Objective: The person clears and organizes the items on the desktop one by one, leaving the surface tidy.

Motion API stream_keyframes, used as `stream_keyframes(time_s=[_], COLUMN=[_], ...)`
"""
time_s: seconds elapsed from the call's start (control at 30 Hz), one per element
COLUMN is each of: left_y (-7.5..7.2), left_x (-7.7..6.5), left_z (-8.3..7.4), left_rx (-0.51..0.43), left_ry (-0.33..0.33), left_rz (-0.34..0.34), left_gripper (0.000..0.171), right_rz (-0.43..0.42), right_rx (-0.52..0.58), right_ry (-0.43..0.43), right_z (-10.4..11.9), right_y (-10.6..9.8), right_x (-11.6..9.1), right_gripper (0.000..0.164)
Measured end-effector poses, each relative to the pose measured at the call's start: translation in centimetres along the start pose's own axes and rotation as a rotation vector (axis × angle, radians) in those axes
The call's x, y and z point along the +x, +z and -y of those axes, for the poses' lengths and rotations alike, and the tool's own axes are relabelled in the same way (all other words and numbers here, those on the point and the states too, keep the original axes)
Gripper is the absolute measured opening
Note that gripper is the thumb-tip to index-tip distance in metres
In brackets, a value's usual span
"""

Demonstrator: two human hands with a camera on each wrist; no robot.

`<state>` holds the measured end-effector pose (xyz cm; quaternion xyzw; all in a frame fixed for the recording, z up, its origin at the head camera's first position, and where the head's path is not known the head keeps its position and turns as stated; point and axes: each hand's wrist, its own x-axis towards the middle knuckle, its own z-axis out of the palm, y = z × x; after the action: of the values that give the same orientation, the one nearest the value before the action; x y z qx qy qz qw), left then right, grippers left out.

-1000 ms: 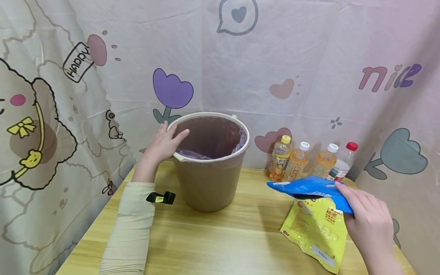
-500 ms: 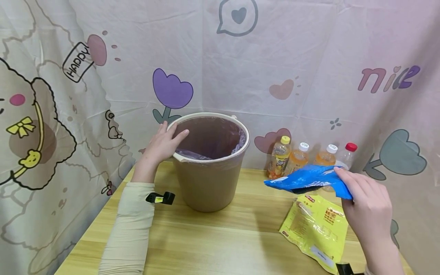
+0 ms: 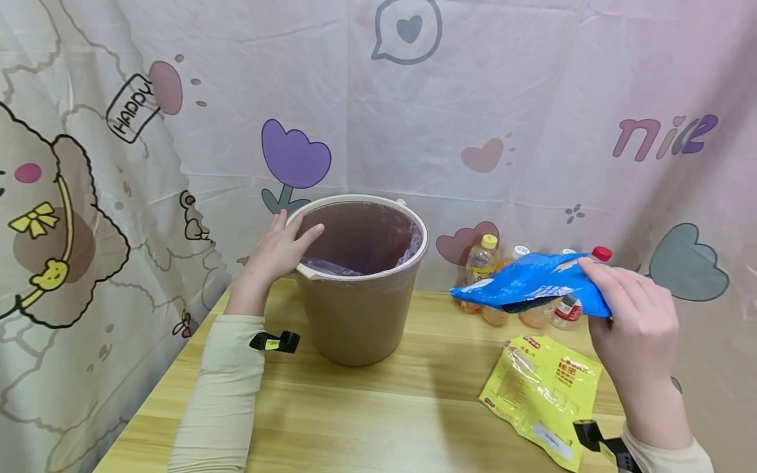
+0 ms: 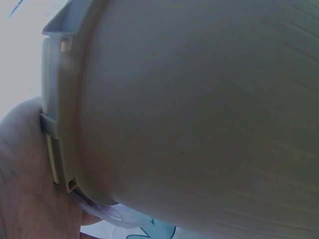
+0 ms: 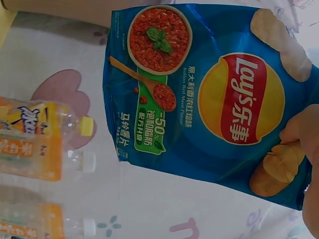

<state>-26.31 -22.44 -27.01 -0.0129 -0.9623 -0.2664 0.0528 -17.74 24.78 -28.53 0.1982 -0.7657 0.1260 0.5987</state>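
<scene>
In the head view my left hand (image 3: 278, 249) rests on the pale rim of a brown trash bin (image 3: 355, 315), fingers spread and fairly straight. The left wrist view has the bin's outer wall (image 4: 189, 109) filling most of the frame, with the palm (image 4: 30, 169) against the rim. On the right, my right hand (image 3: 635, 322) pinches one end of a blue Lay's chip bag (image 3: 532, 282), raised above the table. Its printed front (image 5: 199, 99) faces the right wrist camera, the thumb on its edge. Below lies a flat yellow snack bag (image 3: 544, 394).
Several plastic bottles stand at the back right, partly behind the blue bag, among them one with a yellow cap (image 3: 488, 243) and one with a red cap (image 3: 602, 253). A plastic liner (image 3: 331, 266) shows inside the bin. A printed curtain (image 3: 367, 118) hangs behind the wooden table (image 3: 367, 420).
My right hand has lifted the blue chip bag upward, off the yellow bag, which now lies uncovered; the blue bag now overlaps the bottles. My left hand stays on the bin rim.
</scene>
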Motion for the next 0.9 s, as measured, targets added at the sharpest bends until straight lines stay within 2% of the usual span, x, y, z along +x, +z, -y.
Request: stream_keyframes(time_s=[0.37, 0.63, 0.8, 0.9], left_y=[0.0, 0.0, -0.1, -0.1], left_x=[-0.2, -0.1, 0.0, -0.1], left_z=[0.2, 0.1, 0.0, -0.1], left_rx=[0.003, 0.002, 0.003, -0.003], left_ry=[-0.009, -0.007, -0.006, -0.009], left_rz=[0.002, 0.003, 0.003, 0.003], left_gripper=[0.089, 0.089, 0.089, 0.090], right_rz=[-0.185, -0.272, -0.328, -0.334], right_rx=[0.098, 0.159, 0.212, 0.233], right_ry=[0.102, 0.187, 0.198, 0.187], right_z=[1.9, 3.2, 3.9, 4.4], right_y=[1.6, 2.8, 4.0, 4.5], right_x=[3.6, 5.7, 6.7, 7.2], right_gripper=[0.024, 0.018, 0.016, 0.016])
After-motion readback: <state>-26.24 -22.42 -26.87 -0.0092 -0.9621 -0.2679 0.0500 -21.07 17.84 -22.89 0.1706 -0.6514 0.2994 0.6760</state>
